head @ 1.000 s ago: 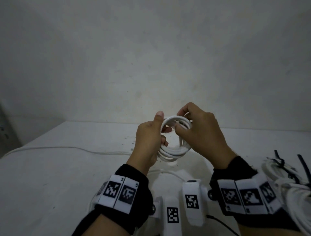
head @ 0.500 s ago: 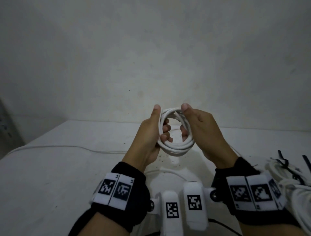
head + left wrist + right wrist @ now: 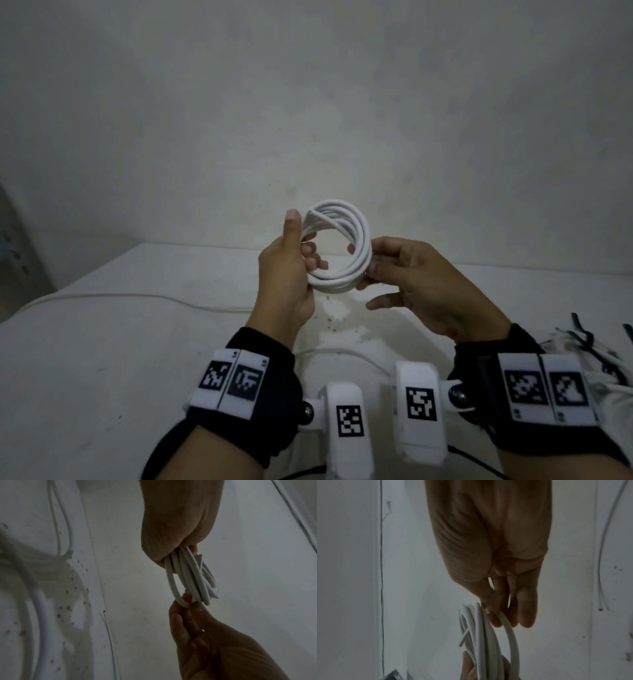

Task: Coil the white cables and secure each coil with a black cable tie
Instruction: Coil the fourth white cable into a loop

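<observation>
Coil (image 3: 337,251) of white cable, several loops, was held upright in the air above the bench (image 3: 102,342), between your two hands and clear of its surface. Left hand (image 3: 286,274): thumb straight up along the outer left edge, fingers (image 3: 313,255) curled through the opening, gripping the bundle. Right hand (image 3: 416,284): thumb and fingertips pinching the lower right arc of the loops, the other fingers loosely spread below. No black tie was on this coil; one cut cable end (image 3: 461,643) stuck out free among the loops. Other items: a loose white cable (image 3: 120,297) lying across the bench at left; tied coils (image 3: 592,346) with black ties at the right edge. Risk, as a judgement: the loops sat unevenly, so if you had released either hand to fetch a tie, the stiff cable would likely have sprung open and the free end slipped out, undoing the coil.
</observation>
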